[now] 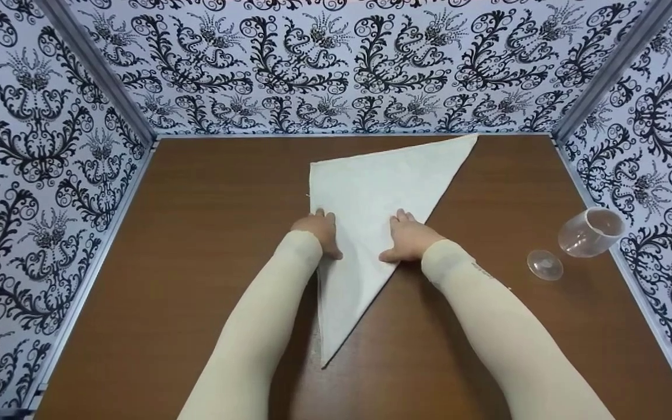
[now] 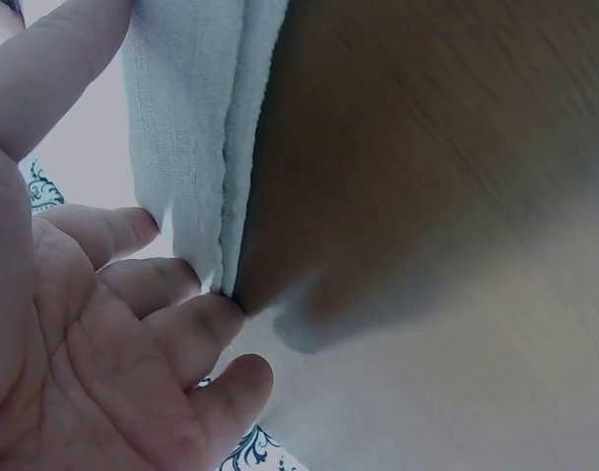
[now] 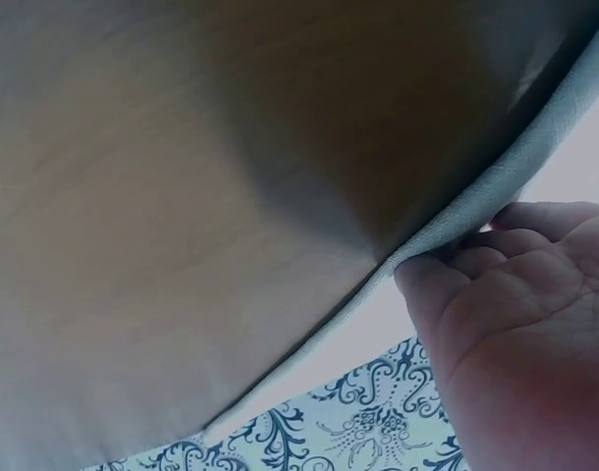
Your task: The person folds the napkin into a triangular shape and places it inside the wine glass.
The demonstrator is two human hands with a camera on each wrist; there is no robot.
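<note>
A white cloth napkin (image 1: 365,198), folded into a rough triangle, lies on the brown table. One corner points to the back right and another towards the person. My left hand (image 1: 318,230) rests at the cloth's left edge, fingertips on the fabric and thumb towards the middle. Across from it, my right hand (image 1: 410,239) touches the slanting right edge with fingers extended. In the left wrist view, layered hems of the napkin (image 2: 196,128) run past the fingertips. The right wrist view has the fold of the napkin (image 3: 476,201) against the fingertips.
A clear stemmed glass (image 1: 591,232) stands at the right side of the table (image 1: 213,221), near the right wall. Patterned black-and-white panels (image 1: 324,64) enclose the table at the back and both sides, with grey metal posts (image 1: 102,70) at the corners.
</note>
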